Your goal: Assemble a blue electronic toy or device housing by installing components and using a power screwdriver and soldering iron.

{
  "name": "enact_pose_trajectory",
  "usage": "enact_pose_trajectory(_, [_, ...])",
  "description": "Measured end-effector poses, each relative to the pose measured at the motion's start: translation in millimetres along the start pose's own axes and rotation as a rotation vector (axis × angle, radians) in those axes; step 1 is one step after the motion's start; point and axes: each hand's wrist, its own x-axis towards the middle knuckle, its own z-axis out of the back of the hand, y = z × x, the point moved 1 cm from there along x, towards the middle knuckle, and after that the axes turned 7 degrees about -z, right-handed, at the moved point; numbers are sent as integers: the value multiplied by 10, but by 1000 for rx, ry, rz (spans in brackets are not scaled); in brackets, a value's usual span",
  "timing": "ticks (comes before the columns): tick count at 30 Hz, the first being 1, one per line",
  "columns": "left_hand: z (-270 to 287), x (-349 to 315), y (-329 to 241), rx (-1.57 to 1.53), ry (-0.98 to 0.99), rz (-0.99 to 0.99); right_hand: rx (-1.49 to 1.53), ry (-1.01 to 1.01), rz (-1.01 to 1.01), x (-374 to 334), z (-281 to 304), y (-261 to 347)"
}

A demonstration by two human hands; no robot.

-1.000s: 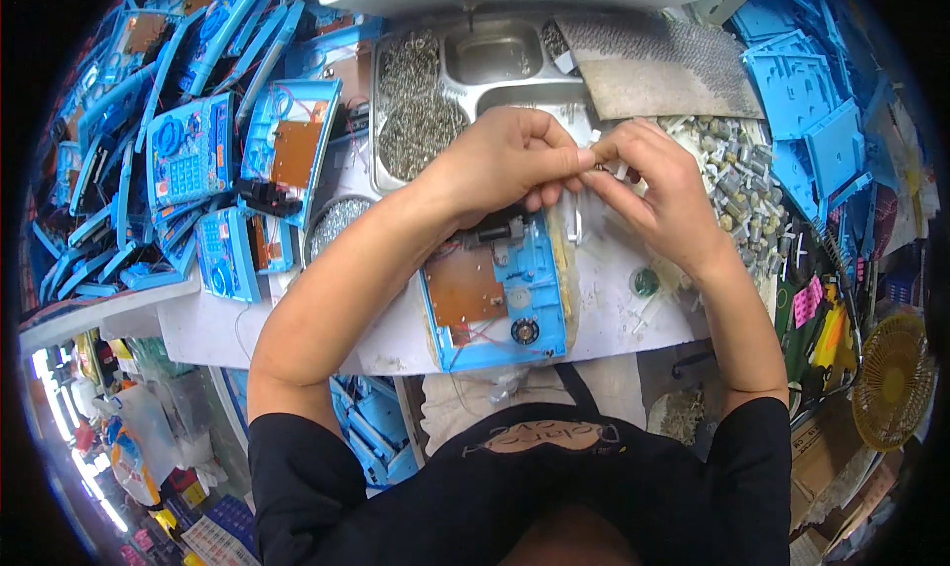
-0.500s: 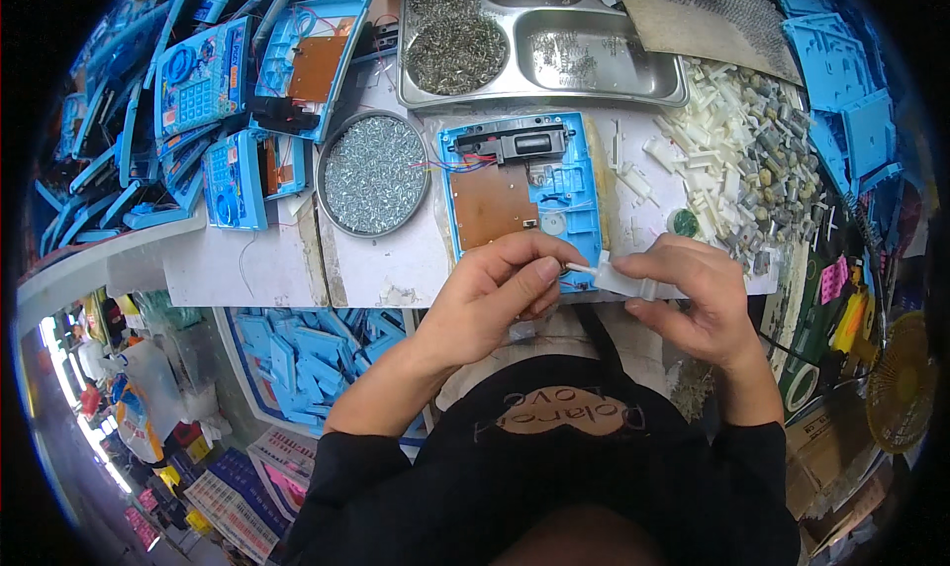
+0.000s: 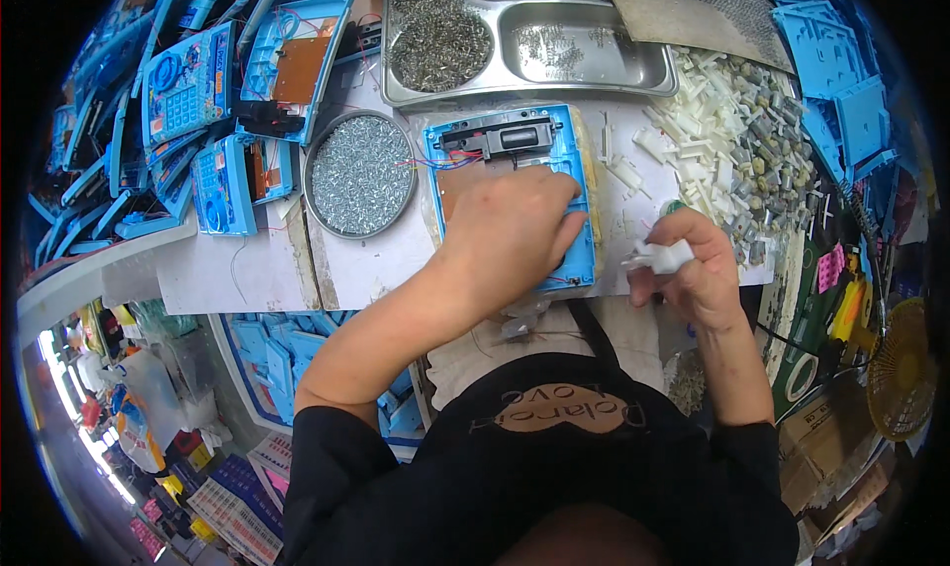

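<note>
My left hand (image 3: 515, 225) reaches over an open blue plastic housing (image 3: 586, 254) with its fingers curled together down inside the right part. What its fingertips hold, if anything, is hidden. The housing lies on the table before me, a black part (image 3: 520, 139) along its far side with red and blue wires (image 3: 421, 162). The brown circuit board (image 3: 455, 185) in it is mostly covered by my hand. To the right, clear of the housing, my right hand (image 3: 711, 269) is closed round a small white plastic piece (image 3: 668, 257).
A round tray of small screws (image 3: 358, 175) stands left of the housing. Behind is a metal compartment tray (image 3: 638, 61) with small metal parts. White plastic pieces (image 3: 708, 136) are heaped at the right. Blue assemblies (image 3: 188, 86) pile up at the far left; more blue panels (image 3: 836, 66) lie far right.
My left hand has moved away from the white plastic piece, up and over the housing. My right hand has turned and drawn slightly right, still holding the piece.
</note>
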Motion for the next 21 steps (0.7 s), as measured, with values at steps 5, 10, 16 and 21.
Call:
enact_pose_trajectory(5, [-107, 38, -70, 216, 140, 78, 151, 30, 30, -32, 123, 31])
enact_pose_trajectory(10, [-49, 28, 30, 70, -14, 42, -299, -145, 141, 87, 73, 185])
enact_pose_trajectory(16, [120, -331, 184, -276, -366, 135, -1418, -162, 475, 366, -146, 387])
enact_pose_trajectory(21, [-5, -399, 232, -272, -452, 128, -1603, 16, 552, 567, -328, 408])
